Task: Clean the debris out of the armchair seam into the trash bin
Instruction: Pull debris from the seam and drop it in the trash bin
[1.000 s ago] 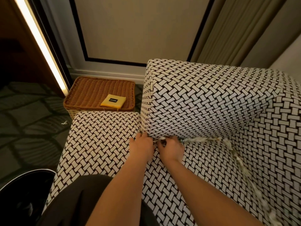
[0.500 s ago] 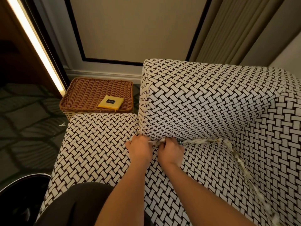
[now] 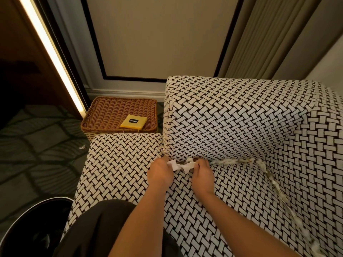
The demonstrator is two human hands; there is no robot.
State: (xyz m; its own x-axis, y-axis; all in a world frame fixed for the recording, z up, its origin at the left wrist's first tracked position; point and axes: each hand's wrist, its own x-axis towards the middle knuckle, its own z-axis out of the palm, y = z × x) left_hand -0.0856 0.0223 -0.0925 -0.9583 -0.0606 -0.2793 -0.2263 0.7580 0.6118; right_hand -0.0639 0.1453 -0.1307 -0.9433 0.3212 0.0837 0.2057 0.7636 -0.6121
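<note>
Under and around both hands, most of the frame is filled by the armchair (image 3: 232, 115), patterned in a black-and-white weave. Well away from the fingers, at the lower left corner, part of the dark bin (image 3: 27, 232) is seen on the floor. Beyond the fingertips, a wicker basket (image 3: 111, 112) is set against the wall, with a yellow pad (image 3: 134, 122) lying on it. Along the seam, pale debris (image 3: 233, 161) is strung from just beside the right fingers off to the right, then down the far seam. The left hand (image 3: 160, 173) and right hand (image 3: 203, 173) are curled closed at the seam, and a white scrap (image 3: 181, 166) is pinched between their fingertips.
</note>
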